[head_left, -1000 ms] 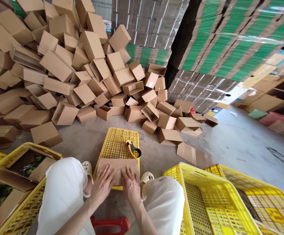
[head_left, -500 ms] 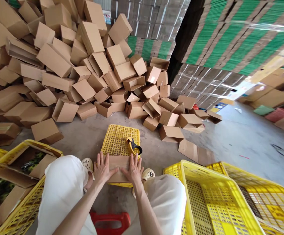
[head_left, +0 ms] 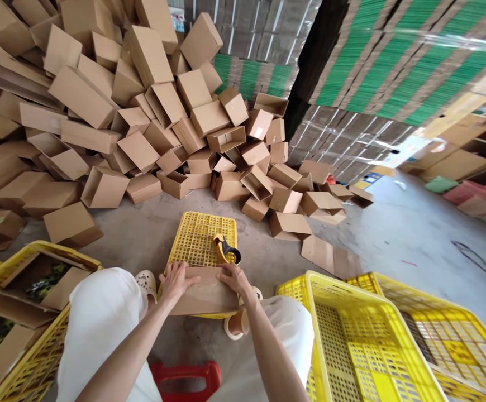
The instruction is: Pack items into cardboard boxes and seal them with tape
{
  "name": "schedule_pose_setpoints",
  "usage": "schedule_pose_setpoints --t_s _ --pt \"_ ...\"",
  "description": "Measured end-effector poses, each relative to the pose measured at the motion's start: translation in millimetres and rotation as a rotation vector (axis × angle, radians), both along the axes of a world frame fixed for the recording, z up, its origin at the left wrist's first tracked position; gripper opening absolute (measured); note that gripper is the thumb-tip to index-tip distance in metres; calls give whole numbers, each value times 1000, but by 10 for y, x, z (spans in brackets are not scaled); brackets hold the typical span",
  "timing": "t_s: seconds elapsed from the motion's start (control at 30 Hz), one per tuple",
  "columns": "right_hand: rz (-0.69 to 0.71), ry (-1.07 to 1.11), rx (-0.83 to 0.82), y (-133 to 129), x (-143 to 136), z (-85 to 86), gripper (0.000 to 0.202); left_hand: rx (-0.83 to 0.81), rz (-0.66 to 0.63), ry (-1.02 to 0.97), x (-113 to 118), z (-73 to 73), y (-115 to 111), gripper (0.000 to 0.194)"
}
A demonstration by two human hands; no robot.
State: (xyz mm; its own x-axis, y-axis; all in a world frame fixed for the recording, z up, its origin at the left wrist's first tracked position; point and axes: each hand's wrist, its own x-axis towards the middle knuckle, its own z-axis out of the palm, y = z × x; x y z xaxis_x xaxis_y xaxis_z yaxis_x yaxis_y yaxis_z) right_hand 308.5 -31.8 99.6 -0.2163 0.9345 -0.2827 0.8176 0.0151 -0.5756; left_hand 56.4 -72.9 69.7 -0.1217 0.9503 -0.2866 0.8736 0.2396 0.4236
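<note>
A small closed cardboard box [head_left: 205, 296] lies between my knees on an upturned yellow plastic crate [head_left: 196, 231]. My left hand [head_left: 176, 281] grips the box at its far left corner, thumb along the top and fingers curled over the edge. At the far right corner my right hand [head_left: 234, 279] holds it the same way, fingertips partly hidden. Just beyond the box, a yellow and black tape dispenser [head_left: 225, 249] rests on the crate, touched by neither hand.
Yellow crates stand on my right [head_left: 339, 335] and left [head_left: 37, 357]; the left one holds open boxes with dark green contents. A heap of empty cardboard boxes [head_left: 142, 151] fills the far left. Flattened carton stacks [head_left: 368, 67] rise behind. A red stool [head_left: 188, 379] is beneath me.
Both hands have gone from lying flat with spread fingers on the box to curling round its far corners. The box now shows more of its top and near side. The view has shifted slightly.
</note>
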Motion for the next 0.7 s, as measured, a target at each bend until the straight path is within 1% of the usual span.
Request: schedule_pose_setpoints --t_s 0.1,0.17,0.2,0.27,0.33,0.37,0.4,0.47,0.5,0.6,0.63,0.7 --pt "44 22 -20 58 215 27 49 86 -13 -93 -262 -170 -36 45" --pt "46 14 -20 51 210 -2 49 134 -7 -152 -381 -266 -83 45" --pt "40 2 -17 33 160 -29 49 132 5 -177 -406 -297 -104 50" --pt "4 -34 -3 -28 -14 -92 53 74 53 -193 -388 -318 -127 68" --pt "-54 -118 19 -102 -232 -150 57 -11 107 -156 -313 -299 -117 87" --pt "-85 -184 33 -133 -333 -173 57 -44 128 -132 -275 -283 -104 93" --pt "-112 -243 49 -154 -414 -190 56 -64 139 -117 -247 -267 -89 95" --pt "-137 -308 78 -155 -490 -211 50 -64 135 -131 -235 -248 -65 89" --pt "-124 -286 89 -134 -478 -215 47 -50 128 -156 -254 -245 -60 83" --pt "-50 -130 100 -29 -286 -225 38 31 108 -261 -372 -263 -84 66" --pt "-41 -93 103 -5 -197 -231 39 63 110 -300 -416 -274 -107 64" --pt "-75 -77 120 -20 -33 -255 48 109 153 -359 -488 -301 -174 64"
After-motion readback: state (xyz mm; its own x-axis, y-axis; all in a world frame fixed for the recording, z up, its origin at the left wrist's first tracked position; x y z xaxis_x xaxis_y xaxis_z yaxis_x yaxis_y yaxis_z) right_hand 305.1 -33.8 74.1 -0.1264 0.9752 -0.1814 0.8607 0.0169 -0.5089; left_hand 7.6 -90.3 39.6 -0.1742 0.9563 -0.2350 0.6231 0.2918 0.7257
